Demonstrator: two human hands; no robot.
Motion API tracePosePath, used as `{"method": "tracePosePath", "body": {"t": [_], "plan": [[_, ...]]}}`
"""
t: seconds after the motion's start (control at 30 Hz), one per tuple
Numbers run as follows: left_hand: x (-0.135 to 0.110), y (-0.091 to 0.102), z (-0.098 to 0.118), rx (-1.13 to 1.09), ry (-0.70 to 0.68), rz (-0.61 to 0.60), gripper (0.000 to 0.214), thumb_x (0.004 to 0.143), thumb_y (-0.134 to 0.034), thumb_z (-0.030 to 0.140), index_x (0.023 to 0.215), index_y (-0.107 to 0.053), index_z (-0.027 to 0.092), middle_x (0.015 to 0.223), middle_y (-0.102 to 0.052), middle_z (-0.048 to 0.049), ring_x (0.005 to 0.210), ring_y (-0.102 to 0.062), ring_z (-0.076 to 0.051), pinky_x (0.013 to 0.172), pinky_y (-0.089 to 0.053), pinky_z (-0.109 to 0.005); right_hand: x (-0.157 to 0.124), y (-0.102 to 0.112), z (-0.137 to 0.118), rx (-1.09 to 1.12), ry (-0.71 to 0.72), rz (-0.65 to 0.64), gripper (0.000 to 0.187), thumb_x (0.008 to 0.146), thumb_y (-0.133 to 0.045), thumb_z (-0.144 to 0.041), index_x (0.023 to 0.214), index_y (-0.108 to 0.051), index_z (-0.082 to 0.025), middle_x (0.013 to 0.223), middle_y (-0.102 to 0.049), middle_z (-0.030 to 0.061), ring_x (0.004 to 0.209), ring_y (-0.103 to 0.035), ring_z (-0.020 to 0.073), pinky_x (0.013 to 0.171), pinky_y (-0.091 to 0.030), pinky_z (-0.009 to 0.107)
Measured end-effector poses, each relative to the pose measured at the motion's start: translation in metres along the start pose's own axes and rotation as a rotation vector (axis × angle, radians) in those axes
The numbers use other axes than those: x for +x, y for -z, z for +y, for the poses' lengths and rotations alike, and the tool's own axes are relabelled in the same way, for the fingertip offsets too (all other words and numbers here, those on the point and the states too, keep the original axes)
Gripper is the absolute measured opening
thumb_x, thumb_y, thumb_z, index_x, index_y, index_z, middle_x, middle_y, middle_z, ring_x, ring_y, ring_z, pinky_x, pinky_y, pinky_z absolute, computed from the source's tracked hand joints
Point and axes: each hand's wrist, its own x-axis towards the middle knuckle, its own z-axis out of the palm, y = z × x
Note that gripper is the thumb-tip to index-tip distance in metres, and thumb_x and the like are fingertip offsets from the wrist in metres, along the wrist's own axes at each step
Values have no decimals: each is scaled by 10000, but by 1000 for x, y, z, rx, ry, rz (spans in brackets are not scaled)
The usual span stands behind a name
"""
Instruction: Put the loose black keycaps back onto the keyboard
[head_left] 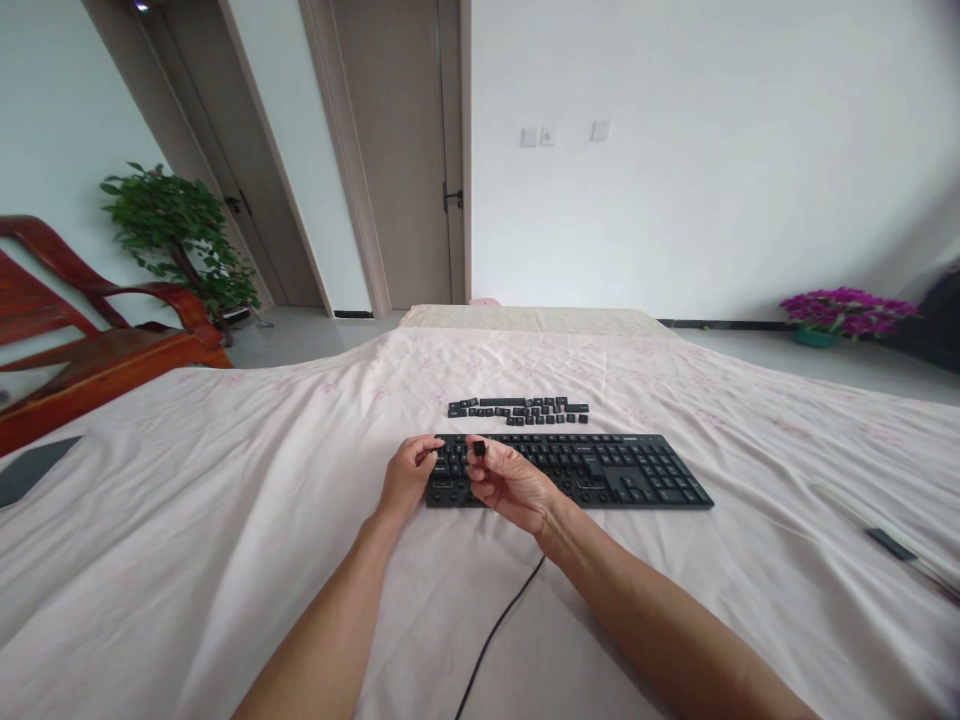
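A black keyboard (600,470) lies on a pale pink cloth (225,520). My right hand (510,485) is over its left part, pinching a small black keycap (478,448) between thumb and fingers. At the keyboard's left end my left hand (409,475) is curled, its fingertips pinched near the keys; what they hold, if anything, is too small to make out. Just beyond the keyboard sits a row of loose black keycaps (517,410). A black cable (495,630) runs from the keyboard toward me between my forearms.
A red wooden chair (90,340) and a green potted plant (180,235) stand at the left. Purple flowers (844,310) sit by the right wall. A dark flat object (34,468) lies at the cloth's left edge, another dark item (891,545) at the right.
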Motion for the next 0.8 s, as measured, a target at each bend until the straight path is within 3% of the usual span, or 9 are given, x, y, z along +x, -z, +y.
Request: {"method": "tracePosePath", "body": {"t": [0.3, 0.63, 0.8], "plan": [[0, 1, 6, 18, -4, -5, 262, 792, -524, 194, 965, -721, 202, 1129, -667, -68, 1060, -624, -200, 957, -484, -343, -3, -8, 11, 28, 35, 63, 346, 608, -874, -254, 895, -697, -180, 763, -631, -11, 597, -485, 56, 480, -314, 165], [0, 0, 2, 16, -8, 2, 266, 788, -525, 193, 973, -716, 199, 1132, -666, -69, 1077, -619, -204, 958, -487, -344, -8, -14, 21, 85, -33, 28, 303, 641, -853, -236, 888, -684, -188, 778, -643, -14, 593, -484, 52, 484, -300, 161], [0, 0, 2, 3, 3, 2, 252, 787, -539, 201, 966, -715, 187, 1128, -660, -74, 1074, -614, -206, 970, -473, -350, -4, -8, 11, -123, 24, 89, 342, 639, -843, -315, 929, -716, -186, 818, -673, 8, 590, -473, 54, 494, -292, 180]]}}
